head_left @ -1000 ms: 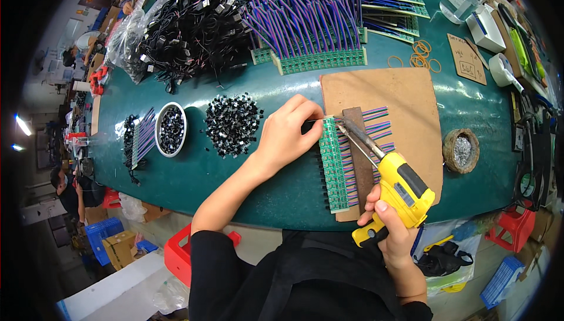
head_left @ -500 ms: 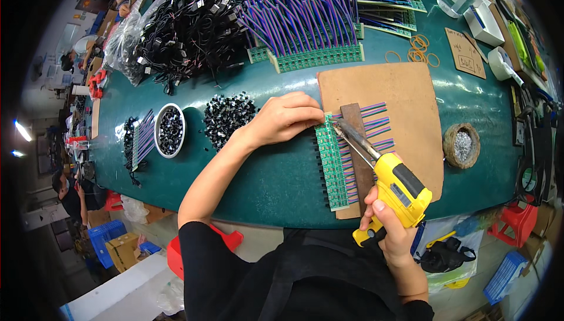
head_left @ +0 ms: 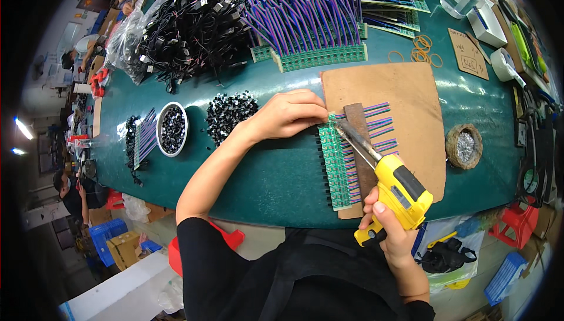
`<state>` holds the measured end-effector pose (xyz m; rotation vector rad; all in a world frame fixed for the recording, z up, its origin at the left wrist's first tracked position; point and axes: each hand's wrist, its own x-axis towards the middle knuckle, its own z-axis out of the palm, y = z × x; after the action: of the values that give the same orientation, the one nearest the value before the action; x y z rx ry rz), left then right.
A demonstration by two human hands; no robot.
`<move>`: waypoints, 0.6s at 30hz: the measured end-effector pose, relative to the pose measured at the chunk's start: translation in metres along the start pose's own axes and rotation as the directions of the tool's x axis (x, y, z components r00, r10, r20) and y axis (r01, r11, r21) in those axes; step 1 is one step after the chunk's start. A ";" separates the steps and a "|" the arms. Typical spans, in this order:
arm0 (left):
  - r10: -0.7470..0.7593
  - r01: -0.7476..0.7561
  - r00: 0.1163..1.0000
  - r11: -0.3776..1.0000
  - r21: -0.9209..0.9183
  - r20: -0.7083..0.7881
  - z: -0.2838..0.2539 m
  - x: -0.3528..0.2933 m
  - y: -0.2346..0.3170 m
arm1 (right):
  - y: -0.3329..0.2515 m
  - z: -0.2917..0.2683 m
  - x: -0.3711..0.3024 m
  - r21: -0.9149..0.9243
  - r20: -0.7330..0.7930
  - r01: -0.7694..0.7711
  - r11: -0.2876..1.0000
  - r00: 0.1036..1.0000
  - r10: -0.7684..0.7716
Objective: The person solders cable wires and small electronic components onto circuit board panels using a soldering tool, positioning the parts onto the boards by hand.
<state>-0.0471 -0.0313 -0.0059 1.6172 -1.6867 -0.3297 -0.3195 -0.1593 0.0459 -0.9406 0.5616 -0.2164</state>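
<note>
My right hand [head_left: 389,222] is wrapped round a yellow soldering gun [head_left: 403,190]. The gun's metal tip points to the far end of a green circuit board strip [head_left: 338,168]. At that same end my left hand [head_left: 294,113] has its fingers closed in a pinch; what they hold is too small to make out. Small black parts line the strip's left edge, and purple-blue wires [head_left: 382,122] stretch from its right side. A brown flat bar [head_left: 365,165] lies across these wires, on a tan board [head_left: 408,94].
Beside my left forearm lie a pile of small black parts [head_left: 230,115] and a white bowl [head_left: 185,126] of them. Farther off are bundled black cables [head_left: 194,33] and wired green boards [head_left: 320,56]. A round holder [head_left: 449,147] with metal shavings stands at right, rubber bands [head_left: 424,50] beyond.
The whole view has shifted slightly, moving the table's contents a little to the right. Both hands and the soldering gun stay at nearly the same place on the strip.
</note>
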 end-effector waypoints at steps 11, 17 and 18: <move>-0.005 0.005 1.000 1.000 -0.031 -0.014 0.002 -0.001 -0.001 | -0.001 0.001 0.000 -0.026 -0.010 -0.002 1.000 1.000 0.002; -0.018 0.018 1.000 0.999 -0.033 -0.007 0.002 -0.001 -0.001 | 0.000 0.001 -0.002 -0.034 -0.015 0.017 0.999 1.000 -0.017; -0.016 0.016 1.000 0.999 -0.037 -0.007 0.002 0.000 -0.001 | 0.001 -0.001 -0.002 -0.021 -0.011 0.018 1.000 1.000 -0.018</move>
<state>-0.0479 -0.0320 -0.0084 1.6038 -1.6539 -0.3608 -0.3215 -0.1585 0.0457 -0.9650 0.5671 -0.2324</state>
